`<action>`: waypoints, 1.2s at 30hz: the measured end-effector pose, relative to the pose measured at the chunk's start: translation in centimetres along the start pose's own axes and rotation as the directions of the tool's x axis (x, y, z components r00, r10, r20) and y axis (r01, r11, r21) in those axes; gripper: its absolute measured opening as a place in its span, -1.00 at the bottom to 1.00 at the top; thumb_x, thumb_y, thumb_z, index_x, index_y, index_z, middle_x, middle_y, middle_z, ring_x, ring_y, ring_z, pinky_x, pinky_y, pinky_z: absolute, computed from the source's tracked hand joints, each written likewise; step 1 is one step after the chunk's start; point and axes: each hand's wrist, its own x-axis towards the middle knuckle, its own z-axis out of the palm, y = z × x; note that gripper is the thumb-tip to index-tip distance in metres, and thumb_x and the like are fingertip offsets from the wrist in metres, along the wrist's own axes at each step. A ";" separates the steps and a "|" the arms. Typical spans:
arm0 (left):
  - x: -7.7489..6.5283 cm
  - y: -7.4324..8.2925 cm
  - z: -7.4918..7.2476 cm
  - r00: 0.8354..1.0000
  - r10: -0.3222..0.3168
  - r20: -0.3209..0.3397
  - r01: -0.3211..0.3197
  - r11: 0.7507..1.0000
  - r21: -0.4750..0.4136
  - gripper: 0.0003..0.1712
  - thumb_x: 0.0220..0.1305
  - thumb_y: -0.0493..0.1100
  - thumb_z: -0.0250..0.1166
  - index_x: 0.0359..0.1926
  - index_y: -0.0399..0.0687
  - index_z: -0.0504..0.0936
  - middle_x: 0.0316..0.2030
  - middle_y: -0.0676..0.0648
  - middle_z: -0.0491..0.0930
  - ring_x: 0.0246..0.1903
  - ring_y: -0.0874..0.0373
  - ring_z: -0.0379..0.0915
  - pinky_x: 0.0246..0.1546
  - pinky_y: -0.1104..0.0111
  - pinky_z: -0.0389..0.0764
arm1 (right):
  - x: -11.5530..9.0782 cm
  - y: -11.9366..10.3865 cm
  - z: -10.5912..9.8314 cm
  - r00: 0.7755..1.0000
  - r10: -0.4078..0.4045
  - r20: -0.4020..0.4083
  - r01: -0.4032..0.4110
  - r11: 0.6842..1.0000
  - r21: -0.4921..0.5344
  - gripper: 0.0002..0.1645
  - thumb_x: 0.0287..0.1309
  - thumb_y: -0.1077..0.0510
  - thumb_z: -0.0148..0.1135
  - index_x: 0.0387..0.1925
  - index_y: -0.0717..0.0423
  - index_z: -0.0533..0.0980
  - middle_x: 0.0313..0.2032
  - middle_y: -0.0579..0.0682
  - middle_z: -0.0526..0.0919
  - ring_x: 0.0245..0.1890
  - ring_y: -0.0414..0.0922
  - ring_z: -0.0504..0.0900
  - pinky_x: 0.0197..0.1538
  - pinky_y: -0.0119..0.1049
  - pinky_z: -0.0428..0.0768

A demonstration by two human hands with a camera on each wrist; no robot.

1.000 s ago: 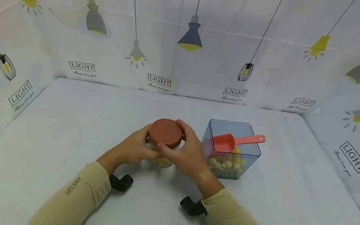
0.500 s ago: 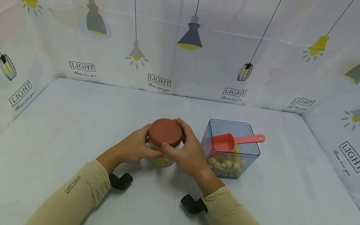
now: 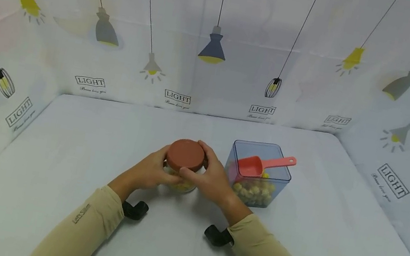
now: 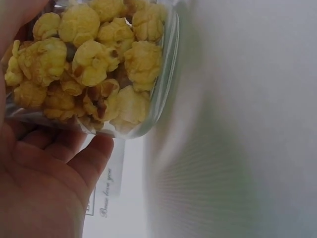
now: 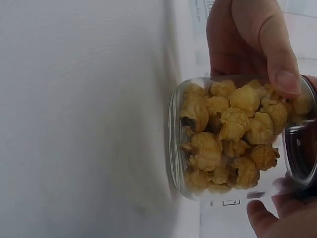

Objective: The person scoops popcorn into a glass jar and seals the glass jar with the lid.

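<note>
In the head view both hands meet at a clear jar (image 3: 182,186) of caramel popcorn, topped by a reddish-brown round lid (image 3: 185,155). My left hand (image 3: 148,168) grips the jar's left side, its thumb lying across the front of the glass. My right hand (image 3: 216,182) holds the lid by its edge, thumb in front and fingers behind. Through the glass of the jar (image 5: 233,139), the right wrist view shows popcorn filling much of the inside. The left wrist view shows the jar (image 4: 89,64) close up, with its thick base toward the white tabletop.
Right of the jar stands a blue-tinted clear square bin (image 3: 278,189) holding popcorn. A pink scoop (image 3: 250,167) rests in it, its handle sticking out over the right rim. A white cloth backdrop (image 3: 237,83) printed with lamps surrounds the table (image 3: 72,159).
The head view has tilted slightly, so the whole scene sits a little lower and further left. Both hands keep their places on the jar and lid.
</note>
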 end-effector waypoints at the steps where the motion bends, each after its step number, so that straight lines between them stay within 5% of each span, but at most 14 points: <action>1: -0.1 -0.1 0.0 1.000 0.003 0.001 -0.003 1.000 0.004 0.02 0.08 0.00 0.56 0.47 -0.08 0.21 0.33 -0.05 0.39 0.39 0.01 0.18 0.37 -0.03 0.22 | -0.1 0.1 0.1 1.000 -0.002 -0.008 0.002 1.000 -0.004 0.07 0.16 0.06 0.44 0.51 0.27 0.06 0.34 0.15 0.39 0.32 0.06 0.38 0.32 0.11 0.35; 11: -0.4 0.1 0.0 1.000 0.008 -0.017 -0.007 0.999 0.053 -0.01 0.05 -0.02 0.55 0.43 -0.13 0.26 0.29 -0.06 0.42 0.35 0.01 0.25 0.35 0.00 0.27 | -1.2 -0.6 2.5 0.965 -0.005 -0.263 -0.028 0.992 -0.120 0.12 -0.01 -0.09 0.58 0.42 0.31 0.21 0.33 0.19 0.38 0.37 0.08 0.31 0.33 0.11 0.34; 19: -0.4 -0.2 0.1 1.000 0.020 -0.002 -0.020 0.999 0.038 0.00 0.05 0.00 0.58 0.44 -0.07 0.26 0.31 -0.03 0.41 0.35 0.04 0.24 0.35 0.00 0.27 | -0.8 -0.5 0.7 0.998 -0.036 -0.058 0.035 0.999 -0.017 0.05 0.15 0.10 0.44 0.51 0.28 0.06 0.37 0.16 0.34 0.37 0.04 0.32 0.37 0.08 0.30; 22: -0.3 -0.1 0.1 1.000 0.025 0.005 -0.025 0.999 0.029 0.01 0.04 -0.01 0.58 0.44 -0.06 0.26 0.31 -0.03 0.40 0.34 0.03 0.25 0.34 -0.02 0.27 | -0.5 -0.5 0.2 0.998 -0.043 -0.040 0.043 0.999 -0.004 0.01 0.15 0.11 0.42 0.50 0.26 0.10 0.33 0.13 0.40 0.33 0.01 0.37 0.37 0.05 0.31; 32: -0.1 0.6 0.3 0.997 -0.018 -0.070 0.023 0.997 0.079 0.01 -0.01 0.04 0.59 0.41 -0.08 0.31 0.22 -0.02 0.50 0.24 0.02 0.38 0.22 0.02 0.43 | -0.9 -1.6 2.1 0.952 -0.043 -0.304 -0.034 0.970 -0.242 0.05 -0.04 -0.15 0.57 0.33 0.34 0.34 0.25 0.21 0.47 0.27 0.09 0.43 0.23 0.08 0.46; 36: -0.1 0.7 0.4 0.994 -0.034 -0.101 0.043 0.995 0.086 0.00 -0.02 0.02 0.59 0.40 -0.13 0.32 0.20 -0.05 0.51 0.21 0.00 0.41 0.19 0.02 0.46 | -1.0 -1.6 2.5 0.938 -0.034 -0.345 -0.057 0.967 -0.249 0.06 -0.07 -0.18 0.58 0.31 0.35 0.36 0.22 0.23 0.48 0.25 0.10 0.43 0.23 0.08 0.46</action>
